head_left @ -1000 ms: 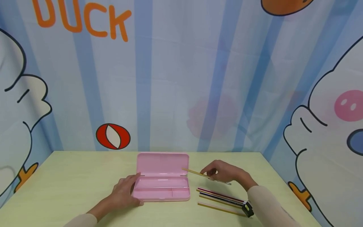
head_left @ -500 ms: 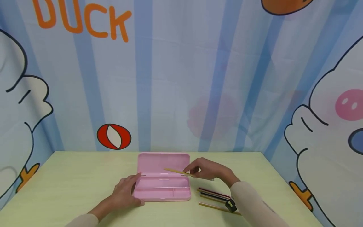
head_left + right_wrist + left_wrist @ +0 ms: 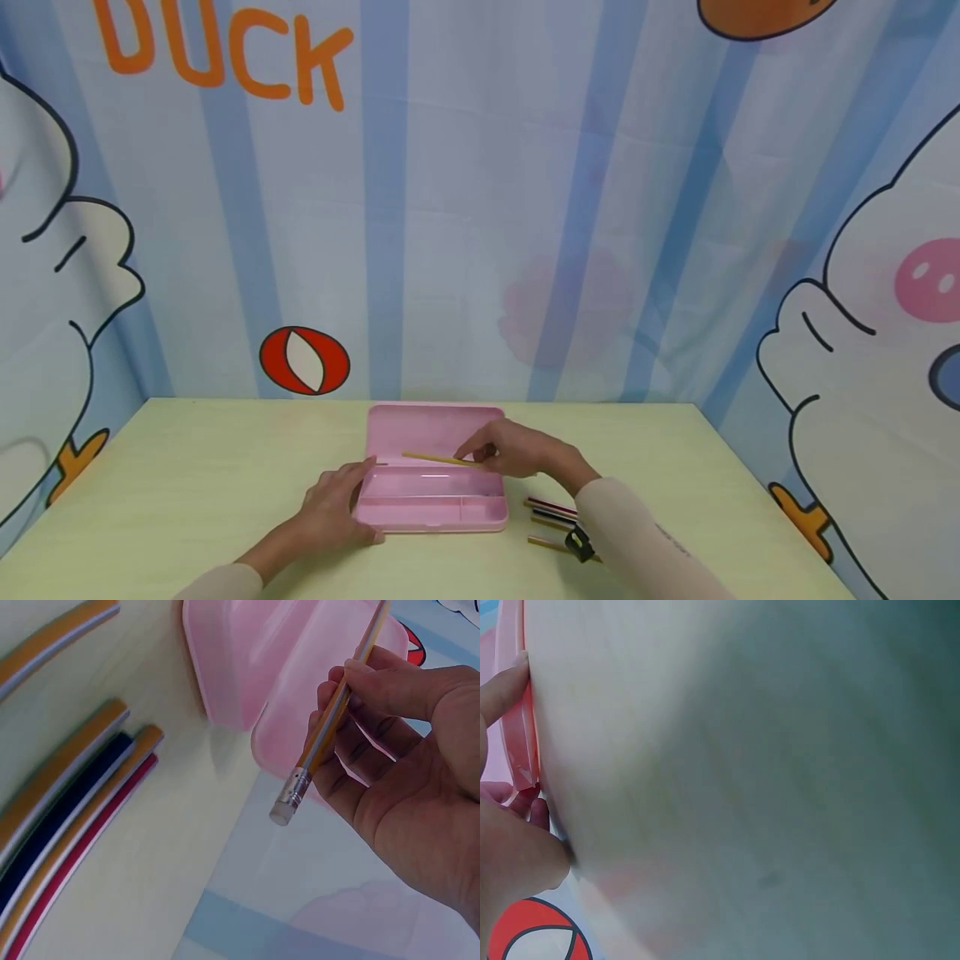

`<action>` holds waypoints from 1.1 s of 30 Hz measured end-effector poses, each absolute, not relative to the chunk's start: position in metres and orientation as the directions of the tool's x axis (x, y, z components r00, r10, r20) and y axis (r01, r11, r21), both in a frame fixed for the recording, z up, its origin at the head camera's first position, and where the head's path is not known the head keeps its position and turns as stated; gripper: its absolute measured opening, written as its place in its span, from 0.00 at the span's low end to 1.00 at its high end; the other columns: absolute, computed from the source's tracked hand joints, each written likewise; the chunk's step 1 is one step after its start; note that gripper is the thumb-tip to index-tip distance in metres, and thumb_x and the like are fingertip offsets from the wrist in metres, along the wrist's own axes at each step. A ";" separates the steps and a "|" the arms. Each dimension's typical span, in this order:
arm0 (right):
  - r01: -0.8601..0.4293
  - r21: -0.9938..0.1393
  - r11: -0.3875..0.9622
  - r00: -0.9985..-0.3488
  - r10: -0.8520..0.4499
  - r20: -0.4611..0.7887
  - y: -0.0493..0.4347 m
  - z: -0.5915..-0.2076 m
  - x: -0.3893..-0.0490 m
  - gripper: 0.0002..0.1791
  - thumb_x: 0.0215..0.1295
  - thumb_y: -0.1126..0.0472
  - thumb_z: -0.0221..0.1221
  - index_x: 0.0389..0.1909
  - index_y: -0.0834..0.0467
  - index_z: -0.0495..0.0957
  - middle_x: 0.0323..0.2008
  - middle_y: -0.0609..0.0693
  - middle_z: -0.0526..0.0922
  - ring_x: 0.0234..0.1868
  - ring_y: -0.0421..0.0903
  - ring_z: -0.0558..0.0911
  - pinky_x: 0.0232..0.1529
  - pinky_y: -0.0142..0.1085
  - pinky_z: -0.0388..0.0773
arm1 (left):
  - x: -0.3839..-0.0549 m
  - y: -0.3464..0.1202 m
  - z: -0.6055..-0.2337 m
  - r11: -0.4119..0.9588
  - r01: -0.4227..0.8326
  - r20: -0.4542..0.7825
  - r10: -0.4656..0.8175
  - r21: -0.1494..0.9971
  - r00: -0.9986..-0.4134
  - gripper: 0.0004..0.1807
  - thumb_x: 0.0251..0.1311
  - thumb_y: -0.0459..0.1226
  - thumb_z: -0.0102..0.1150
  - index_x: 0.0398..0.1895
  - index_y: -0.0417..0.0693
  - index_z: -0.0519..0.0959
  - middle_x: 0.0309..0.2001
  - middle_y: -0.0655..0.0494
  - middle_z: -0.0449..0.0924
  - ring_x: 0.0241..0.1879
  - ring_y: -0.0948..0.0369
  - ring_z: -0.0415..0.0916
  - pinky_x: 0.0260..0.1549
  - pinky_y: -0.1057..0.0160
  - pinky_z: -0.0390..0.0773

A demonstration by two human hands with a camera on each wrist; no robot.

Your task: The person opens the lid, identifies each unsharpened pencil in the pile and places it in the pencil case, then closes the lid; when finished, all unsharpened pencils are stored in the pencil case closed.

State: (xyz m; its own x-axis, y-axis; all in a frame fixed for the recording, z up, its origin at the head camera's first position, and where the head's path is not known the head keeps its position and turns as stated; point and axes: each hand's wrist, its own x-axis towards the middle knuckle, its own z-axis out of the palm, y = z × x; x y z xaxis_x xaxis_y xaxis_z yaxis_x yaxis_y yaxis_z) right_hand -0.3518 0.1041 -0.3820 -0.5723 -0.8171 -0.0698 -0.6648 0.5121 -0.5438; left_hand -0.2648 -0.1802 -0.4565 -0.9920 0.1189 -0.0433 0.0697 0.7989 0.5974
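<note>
An open pink pencil case (image 3: pixel 408 508) lies on the table, its lid tipped back and a divided tray in front. My left hand (image 3: pixel 328 508) holds the case by its left end, thumb at the front corner and fingers at the back; the left wrist view shows the thumb on the case's edge (image 3: pixel 519 735). Between thumb and fingers, my right hand (image 3: pixel 513 448) pinches a yellow pencil (image 3: pixel 427 457) over the case, close above the hinge line. Its metal band and white eraser (image 3: pixel 283 810) point away from the case in the right wrist view.
Right of the case lie several pencils (image 3: pixel 546 522), yellow, dark blue and red, partly hidden by the right sleeve. A small black sharpener (image 3: pixel 579 544) is among them. Behind the pale table (image 3: pixel 247 442) hangs a striped cartoon curtain (image 3: pixel 465 250).
My right hand has carried the yellow pencil leftward, from beside the case to above it. My left hand keeps its hold on the case. The sharpener appears farther left, near the moving right sleeve.
</note>
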 end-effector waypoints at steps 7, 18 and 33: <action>-0.691 -0.489 0.533 -0.582 -0.811 -0.062 0.084 -0.392 -0.350 0.20 0.63 0.78 0.55 0.51 0.60 0.85 0.23 0.43 0.69 0.27 0.34 0.65 0.33 0.25 0.66 | -0.265 -0.179 -0.457 0.796 0.071 -0.038 0.118 0.601 -0.992 0.58 0.38 0.43 0.82 0.76 0.47 0.60 0.71 0.43 0.66 0.61 0.46 0.63 0.63 0.36 0.62; -0.729 -0.423 0.538 -0.574 -0.817 -0.051 0.066 -0.402 -0.347 0.18 0.64 0.77 0.56 0.49 0.59 0.87 0.19 0.41 0.65 0.23 0.34 0.61 0.30 0.23 0.63 | -0.265 -0.180 -0.457 0.799 0.068 -0.039 0.114 0.598 -0.993 0.59 0.38 0.43 0.83 0.76 0.48 0.60 0.71 0.44 0.66 0.61 0.46 0.63 0.63 0.36 0.62; -0.737 -0.342 0.583 -0.588 -0.803 -0.101 0.054 -0.415 -0.344 0.15 0.67 0.69 0.60 0.50 0.53 0.87 0.28 0.43 0.79 0.27 0.33 0.67 0.33 0.23 0.67 | -0.264 -0.180 -0.457 0.799 0.086 -0.025 0.125 0.595 -0.992 0.58 0.39 0.45 0.83 0.76 0.46 0.61 0.71 0.43 0.66 0.60 0.46 0.63 0.62 0.35 0.62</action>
